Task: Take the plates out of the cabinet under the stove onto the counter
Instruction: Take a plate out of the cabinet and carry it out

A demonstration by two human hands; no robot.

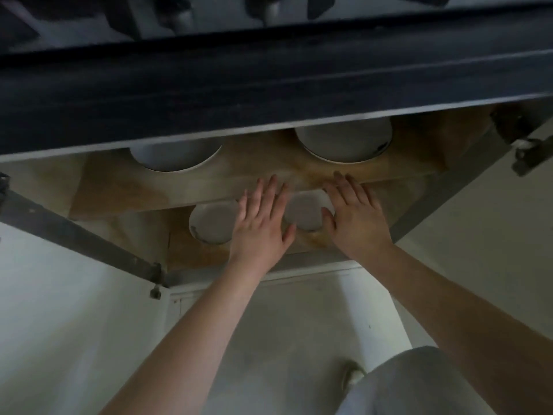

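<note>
The cabinet under the stove stands open with two wooden shelves. On the lower shelf (191,253) sit two small white plates, one at the left (212,224) and one at the right (303,212). My left hand (260,223) and my right hand (353,214) reach in on either side of the right plate, fingers straight, holding nothing. Whether they touch it I cannot tell. Two bigger white plates, left (176,158) and right (344,142), lie on the upper shelf (257,166), partly hidden by the dark counter edge (269,85).
Both white cabinet doors hang open, one at the left (59,310) and one at the right (493,235), with metal hinges on their inner edges. The pale floor (284,339) lies below, and my knee (419,384) shows at the lower right.
</note>
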